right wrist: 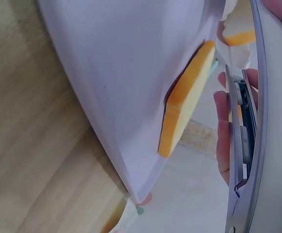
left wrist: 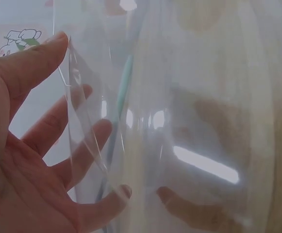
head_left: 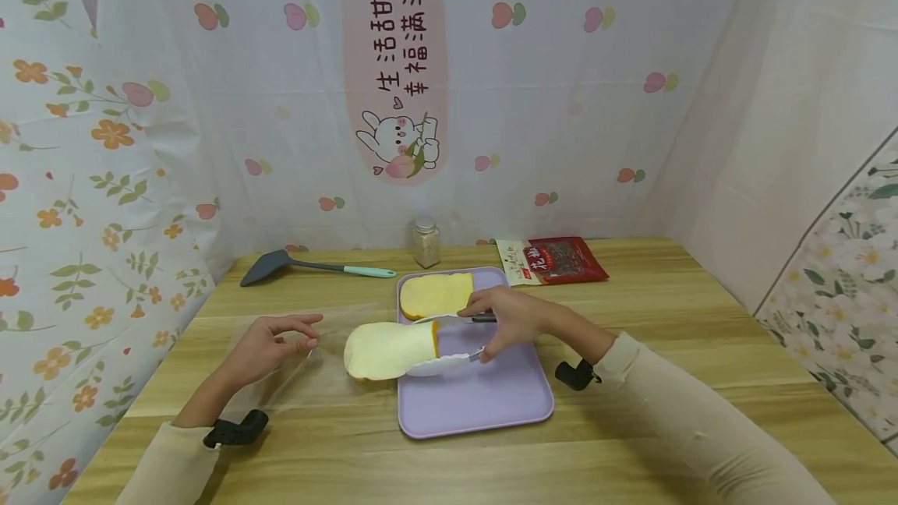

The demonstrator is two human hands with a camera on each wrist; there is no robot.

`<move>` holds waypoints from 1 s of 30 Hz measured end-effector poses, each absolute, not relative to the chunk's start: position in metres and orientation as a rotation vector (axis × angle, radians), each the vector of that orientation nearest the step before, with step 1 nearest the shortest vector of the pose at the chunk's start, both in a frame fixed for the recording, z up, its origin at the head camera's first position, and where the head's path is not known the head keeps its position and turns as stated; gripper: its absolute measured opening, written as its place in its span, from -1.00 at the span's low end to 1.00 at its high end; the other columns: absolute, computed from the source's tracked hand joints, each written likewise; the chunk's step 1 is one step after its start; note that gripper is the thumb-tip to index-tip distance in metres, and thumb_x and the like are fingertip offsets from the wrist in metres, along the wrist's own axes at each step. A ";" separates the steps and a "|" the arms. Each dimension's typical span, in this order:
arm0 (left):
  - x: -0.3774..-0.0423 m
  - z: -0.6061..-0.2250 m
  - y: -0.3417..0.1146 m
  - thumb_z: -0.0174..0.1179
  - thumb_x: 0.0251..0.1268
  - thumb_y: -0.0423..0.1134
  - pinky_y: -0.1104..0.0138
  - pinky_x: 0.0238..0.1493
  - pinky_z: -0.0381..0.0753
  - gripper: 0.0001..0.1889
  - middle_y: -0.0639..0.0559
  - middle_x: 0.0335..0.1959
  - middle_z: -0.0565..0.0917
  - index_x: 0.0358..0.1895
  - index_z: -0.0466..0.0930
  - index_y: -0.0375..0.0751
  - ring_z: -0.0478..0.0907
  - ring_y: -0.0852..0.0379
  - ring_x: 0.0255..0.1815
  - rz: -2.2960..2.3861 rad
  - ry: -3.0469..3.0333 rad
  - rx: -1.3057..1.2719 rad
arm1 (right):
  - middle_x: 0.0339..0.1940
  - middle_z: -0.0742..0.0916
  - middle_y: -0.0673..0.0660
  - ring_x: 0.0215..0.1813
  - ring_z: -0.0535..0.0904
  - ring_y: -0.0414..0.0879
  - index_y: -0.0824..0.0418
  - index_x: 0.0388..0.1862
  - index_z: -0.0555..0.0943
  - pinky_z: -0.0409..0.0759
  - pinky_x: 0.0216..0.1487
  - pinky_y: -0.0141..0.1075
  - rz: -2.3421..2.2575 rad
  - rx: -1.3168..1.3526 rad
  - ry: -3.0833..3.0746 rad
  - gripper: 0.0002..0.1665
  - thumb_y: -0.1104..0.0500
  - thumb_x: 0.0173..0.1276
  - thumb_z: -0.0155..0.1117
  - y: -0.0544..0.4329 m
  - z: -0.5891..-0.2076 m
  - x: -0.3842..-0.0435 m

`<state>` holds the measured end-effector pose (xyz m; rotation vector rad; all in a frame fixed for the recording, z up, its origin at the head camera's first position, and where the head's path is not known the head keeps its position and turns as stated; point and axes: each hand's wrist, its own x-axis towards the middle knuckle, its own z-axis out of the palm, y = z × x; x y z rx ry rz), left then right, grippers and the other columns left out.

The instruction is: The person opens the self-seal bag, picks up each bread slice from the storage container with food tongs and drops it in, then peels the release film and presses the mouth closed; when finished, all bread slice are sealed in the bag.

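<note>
My right hand [head_left: 515, 318] holds a pair of tongs [head_left: 442, 365] with white scalloped heads, its thumb and fingers on the two arms. Between the tong heads is a bread slice [head_left: 389, 350] with an orange-brown crust, reaching past the tray's left edge over clear plastic. A second bread slice [head_left: 435, 294] lies at the back of the lilac tray [head_left: 484, 407]. To the left, my left hand [head_left: 270, 353] is at a clear plastic bag [left wrist: 145, 160]. Its thumb tip touches the film's edge; the spread fingers show through the film, apart from the thumb.
Behind the tray stands a small glass jar [head_left: 426, 242] with a metal lid. A spatula [head_left: 316, 264] with a mint handle lies at the back left, and a red spice packet [head_left: 557, 259] at the back right. Printed curtains [head_left: 547, 139] border the wooden table [head_left: 631, 287].
</note>
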<state>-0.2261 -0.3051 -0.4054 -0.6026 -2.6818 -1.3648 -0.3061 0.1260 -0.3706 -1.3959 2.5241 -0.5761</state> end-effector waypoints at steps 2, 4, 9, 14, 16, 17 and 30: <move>-0.226 -0.405 -0.305 0.31 0.31 -0.29 -0.31 0.02 0.47 -0.88 -0.25 0.22 0.59 -0.18 0.76 -0.23 0.45 -0.35 0.27 -1.359 -2.683 -0.600 | 0.00 0.67 0.08 -0.04 0.51 -0.08 0.26 0.25 0.61 0.50 -0.06 -0.30 -0.574 -1.384 2.529 -0.10 -0.10 -0.07 0.63 0.126 -0.370 -0.306; -0.226 -0.405 -0.305 0.32 0.31 -0.29 -0.31 0.01 0.47 -0.89 -0.24 0.21 0.60 -0.20 0.76 -0.22 0.46 -0.35 0.27 -1.353 -2.683 -0.596 | 0.00 0.67 0.06 -0.05 0.50 -0.10 0.26 0.25 0.61 0.51 -0.05 -0.30 -0.568 -1.369 2.537 -0.11 -0.10 -0.07 0.63 0.127 -0.369 -0.307; -0.226 -0.404 -0.305 0.32 0.30 -0.29 -0.26 0.00 0.51 -0.90 -0.24 0.20 0.61 -0.21 0.76 -0.22 0.47 -0.35 0.26 -1.354 -2.677 -0.599 | 0.00 0.67 0.05 -0.05 0.51 -0.14 0.26 0.25 0.60 0.53 -0.04 -0.29 -0.575 -1.368 2.539 -0.11 -0.07 -0.06 0.63 0.126 -0.366 -0.308; -0.226 -0.404 -0.304 0.33 0.30 -0.28 -0.29 0.01 0.49 -0.90 -0.23 0.21 0.60 -0.20 0.76 -0.20 0.46 -0.34 0.27 -1.365 -2.678 -0.611 | -0.04 0.67 0.11 -0.09 0.53 -0.02 0.27 0.25 0.60 0.52 -0.13 -0.31 -0.585 -1.412 2.517 -0.12 -0.06 -0.06 0.62 0.120 -0.363 -0.308; -0.226 -0.405 -0.303 0.32 0.30 -0.28 -0.32 0.02 0.46 -0.90 -0.23 0.22 0.60 -0.20 0.77 -0.19 0.46 -0.35 0.27 -1.375 -2.677 -0.612 | -0.05 0.67 0.12 -0.11 0.53 0.02 0.27 0.26 0.60 0.50 -0.18 -0.33 -0.586 -1.427 2.511 -0.12 -0.06 -0.06 0.63 0.117 -0.363 -0.307; -0.226 -0.405 -0.303 0.32 0.30 -0.29 -0.34 0.02 0.45 -0.90 -0.24 0.22 0.59 -0.20 0.76 -0.19 0.46 -0.35 0.27 -1.377 -2.676 -0.615 | -0.05 0.68 0.13 -0.11 0.54 0.04 0.27 0.26 0.59 0.49 -0.20 -0.34 -0.585 -1.435 2.509 -0.12 -0.06 -0.06 0.63 0.116 -0.363 -0.307; -0.226 -0.402 -0.303 0.30 0.33 -0.31 -0.41 0.04 0.38 -0.90 -0.25 0.23 0.58 -0.19 0.76 -0.24 0.41 -0.36 0.31 -1.381 -2.671 -0.617 | -0.08 0.67 0.07 -0.19 0.54 0.03 0.28 0.28 0.57 0.44 -0.29 -0.36 -0.495 -1.463 2.545 -0.07 -0.10 -0.05 0.63 0.100 -0.359 -0.305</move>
